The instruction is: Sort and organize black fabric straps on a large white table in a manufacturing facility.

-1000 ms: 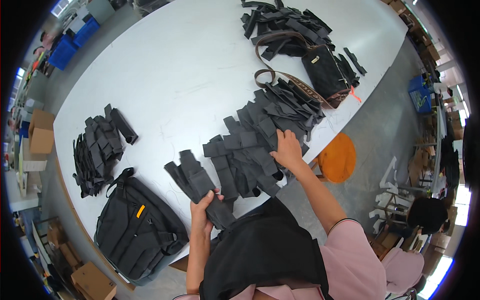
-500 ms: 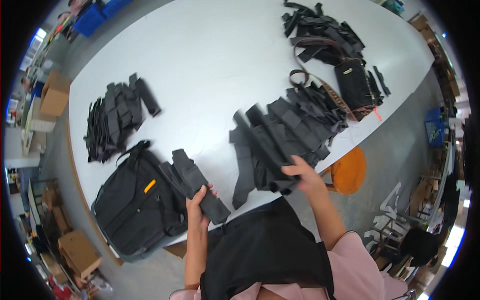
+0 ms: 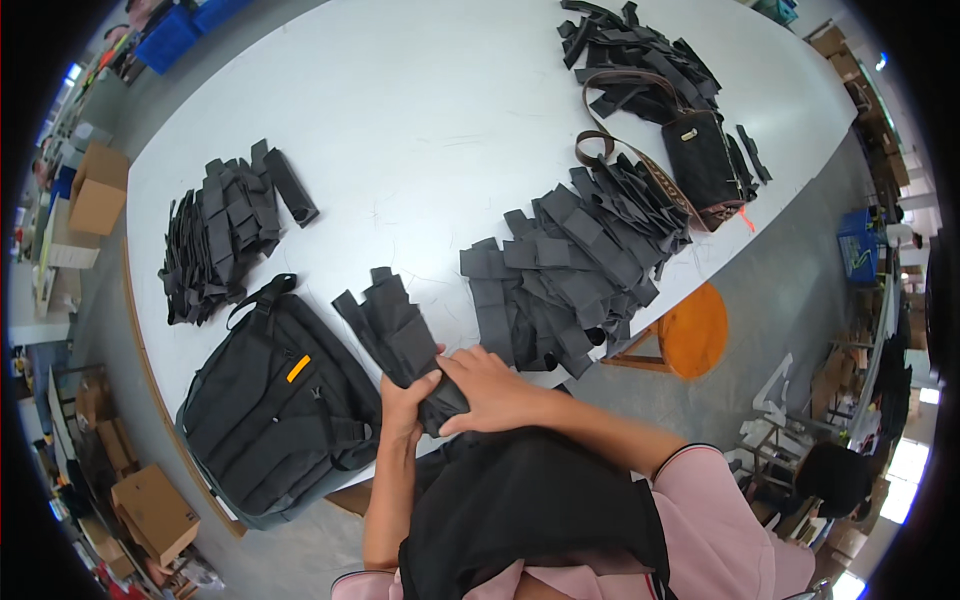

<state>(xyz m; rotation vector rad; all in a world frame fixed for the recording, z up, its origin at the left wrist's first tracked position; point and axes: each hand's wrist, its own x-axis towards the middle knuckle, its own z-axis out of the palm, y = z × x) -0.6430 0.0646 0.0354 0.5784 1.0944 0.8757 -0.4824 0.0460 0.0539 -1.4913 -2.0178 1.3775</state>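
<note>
A small stack of black fabric strips [image 3: 392, 318] is gripped between my two hands near the table's front edge, fanned out at its far end. My left hand [image 3: 408, 400] wraps round the stack's near part from the left, thumb on top. From the right, my right hand [image 3: 490, 392] closes on the same strips, its fingers touching their upper side. Just right of my hands lies a large spread pile of like black fabric strips [image 3: 565, 265]. Another pile of strips [image 3: 225, 225] lies at the table's left, with one folded strip [image 3: 292, 187] beside it.
A black backpack [image 3: 280, 410] with an orange tag lies left of my hands on the white table [image 3: 400, 130]. Farther right, a small black bag [image 3: 703, 165] with a brown strap sits by another strip pile [image 3: 645, 60]. An orange stool [image 3: 695, 330] stands beyond the table's right edge.
My right hand has moved left from the large pile, bringing its strips to the stack in my left hand. Both hands now hold the strips together.
</note>
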